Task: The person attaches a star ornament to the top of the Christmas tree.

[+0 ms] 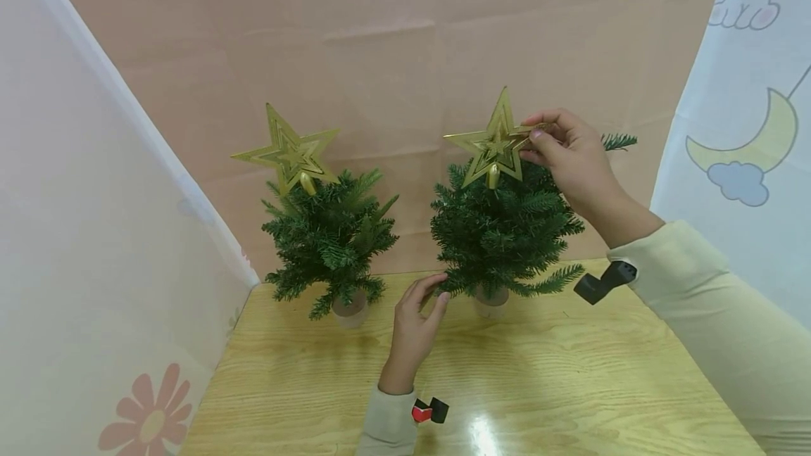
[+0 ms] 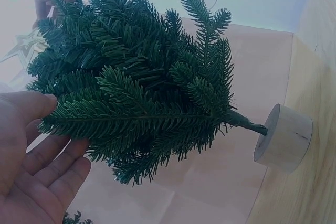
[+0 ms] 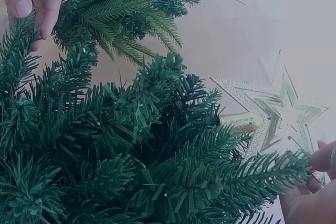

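Note:
Two small artificial Christmas trees stand side by side, each topped by a gold star. My right hand (image 1: pixel 573 153) pinches one arm of the gold star (image 1: pixel 497 143) on the right-hand tree (image 1: pixel 500 231) between thumb and fingers. In the right wrist view the stem of that star (image 3: pixel 286 116) goes down among the branches. My left hand (image 1: pixel 415 326) is at the lower left of the same tree, its thumb and loosely extended fingers apart. In the left wrist view a branch tip (image 2: pixel 68 121) lies between the thumb and fingers of that hand (image 2: pixel 37 166).
The left-hand tree (image 1: pixel 332 245) carries its own gold star (image 1: pixel 288 153), which leans left. Round wooden bases (image 1: pixel 350 312) hold both trees on the wooden table (image 1: pixel 304 371). A pinkish-brown cloth (image 1: pixel 380 34) hangs behind, with pale printed cloths (image 1: pixel 114 195) at the sides.

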A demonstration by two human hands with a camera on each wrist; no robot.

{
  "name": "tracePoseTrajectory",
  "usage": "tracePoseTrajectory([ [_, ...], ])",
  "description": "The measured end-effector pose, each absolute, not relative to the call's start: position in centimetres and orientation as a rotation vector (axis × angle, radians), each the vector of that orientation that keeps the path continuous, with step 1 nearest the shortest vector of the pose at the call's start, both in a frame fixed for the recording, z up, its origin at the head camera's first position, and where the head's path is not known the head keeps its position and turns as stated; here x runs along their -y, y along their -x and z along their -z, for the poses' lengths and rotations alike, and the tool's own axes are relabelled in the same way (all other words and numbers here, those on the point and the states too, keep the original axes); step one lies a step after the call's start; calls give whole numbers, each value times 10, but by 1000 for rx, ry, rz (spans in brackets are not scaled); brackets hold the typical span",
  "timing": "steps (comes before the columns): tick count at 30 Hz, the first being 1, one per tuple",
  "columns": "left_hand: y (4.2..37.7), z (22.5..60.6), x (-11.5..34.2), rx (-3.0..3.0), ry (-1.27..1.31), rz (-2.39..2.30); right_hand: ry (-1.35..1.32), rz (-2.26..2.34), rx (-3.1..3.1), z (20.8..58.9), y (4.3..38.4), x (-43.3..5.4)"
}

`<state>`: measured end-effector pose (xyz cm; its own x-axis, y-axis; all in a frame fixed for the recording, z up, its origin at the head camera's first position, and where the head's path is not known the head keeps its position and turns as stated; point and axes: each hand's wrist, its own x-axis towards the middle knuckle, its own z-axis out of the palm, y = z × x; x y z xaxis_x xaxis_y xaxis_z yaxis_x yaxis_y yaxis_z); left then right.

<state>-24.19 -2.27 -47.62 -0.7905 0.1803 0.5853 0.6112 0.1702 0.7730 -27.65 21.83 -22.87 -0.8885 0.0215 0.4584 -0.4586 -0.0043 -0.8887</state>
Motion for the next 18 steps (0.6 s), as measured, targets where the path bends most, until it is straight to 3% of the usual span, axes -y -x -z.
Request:
tracePoseTrajectory([
  [18,241,474,24,2096,758,1670,-418,-1954,1930,228,276,-216],
])
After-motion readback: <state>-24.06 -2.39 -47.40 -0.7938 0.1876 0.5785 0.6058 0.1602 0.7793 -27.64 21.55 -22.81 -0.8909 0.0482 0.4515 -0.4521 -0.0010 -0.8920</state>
